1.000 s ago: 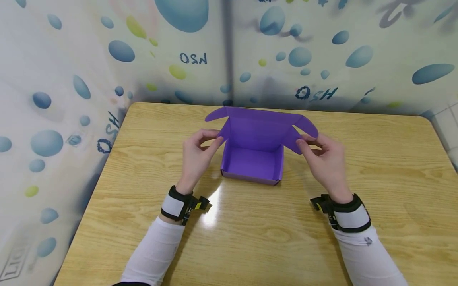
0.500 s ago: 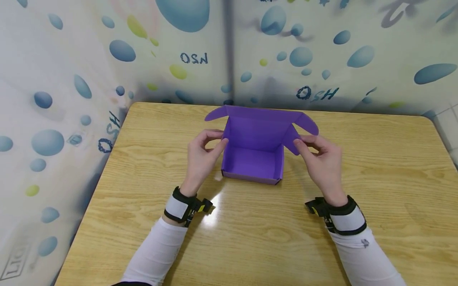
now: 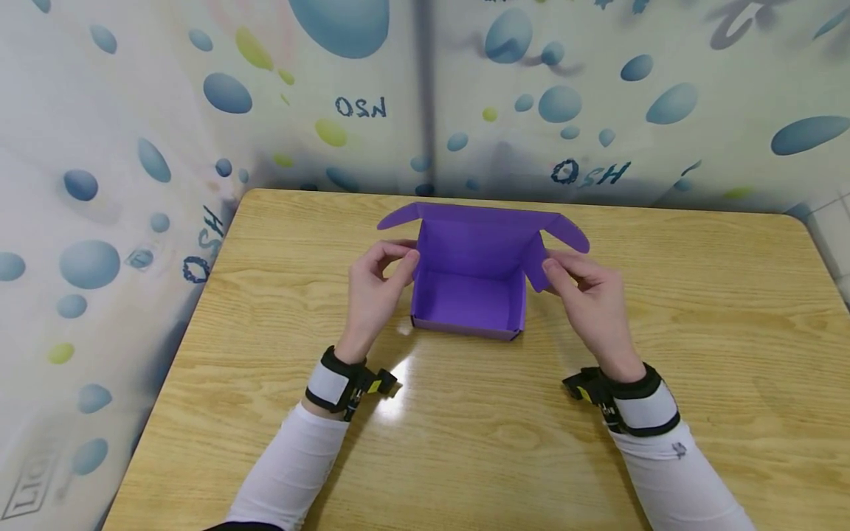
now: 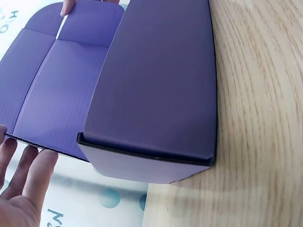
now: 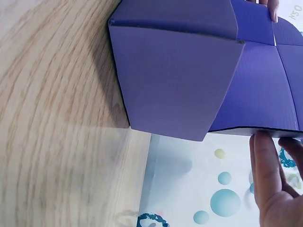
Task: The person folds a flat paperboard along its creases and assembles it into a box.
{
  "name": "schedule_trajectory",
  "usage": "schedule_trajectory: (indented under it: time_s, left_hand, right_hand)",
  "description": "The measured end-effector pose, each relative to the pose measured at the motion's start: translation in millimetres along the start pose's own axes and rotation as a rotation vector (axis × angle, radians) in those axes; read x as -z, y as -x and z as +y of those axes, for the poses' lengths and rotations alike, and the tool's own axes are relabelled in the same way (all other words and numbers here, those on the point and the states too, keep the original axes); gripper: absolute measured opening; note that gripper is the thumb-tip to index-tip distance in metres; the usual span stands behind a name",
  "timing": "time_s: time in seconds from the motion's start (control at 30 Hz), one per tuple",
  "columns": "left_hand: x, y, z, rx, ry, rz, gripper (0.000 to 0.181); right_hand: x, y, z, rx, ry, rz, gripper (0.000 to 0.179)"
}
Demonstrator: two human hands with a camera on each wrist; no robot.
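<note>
A purple cardboard box (image 3: pixel 468 302) sits on the table with its lid (image 3: pixel 478 247) raised at the back. My left hand (image 3: pixel 375 287) pinches the lid's left side flap between thumb and fingers; that flap is turned in and partly hidden. At the opposite side my right hand (image 3: pixel 591 302) pinches the right side flap (image 3: pixel 535 264), which stands angled inward. Rounded tabs, left (image 3: pixel 400 215) and right (image 3: pixel 569 232), stick out from the lid's front panel. In the left wrist view, the box's outer front wall (image 4: pixel 151 80) shows close up. The right wrist view shows a side wall (image 5: pixel 175 80).
The wooden table (image 3: pixel 478 442) carries the box near its back edge. A patterned wall covering (image 3: pixel 465 96) with blue and green drops rises behind and along the left. Camera straps, left (image 3: pixel 335 383) and right (image 3: pixel 637 402), circle both wrists.
Both hands have moved inward, turning the lid's side flaps closer to the box, the left first and then the right. The lid's front panel has dipped slightly. The box base stays in place.
</note>
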State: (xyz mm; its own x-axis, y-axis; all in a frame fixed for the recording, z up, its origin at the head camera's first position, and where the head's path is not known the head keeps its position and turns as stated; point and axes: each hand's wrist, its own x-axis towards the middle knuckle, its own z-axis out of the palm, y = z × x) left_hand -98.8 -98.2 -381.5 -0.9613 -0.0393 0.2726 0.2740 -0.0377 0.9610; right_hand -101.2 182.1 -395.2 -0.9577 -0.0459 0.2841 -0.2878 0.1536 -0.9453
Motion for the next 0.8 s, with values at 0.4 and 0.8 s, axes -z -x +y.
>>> schedule_trajectory:
  time_s: [0.4,0.8]
  left_hand:
    - [-2.3,0.2,-1.8,-0.001,0.027,-0.003,0.011]
    - [-3.2,0.7,-4.4,-0.037,0.029,-0.024,0.008]
  right_hand:
    - [-5.4,3.3,2.0,-0.090,-0.114,-0.019,0.028]
    - [-8.3,3.1,3.0,-0.134,-0.163,-0.047,0.028]
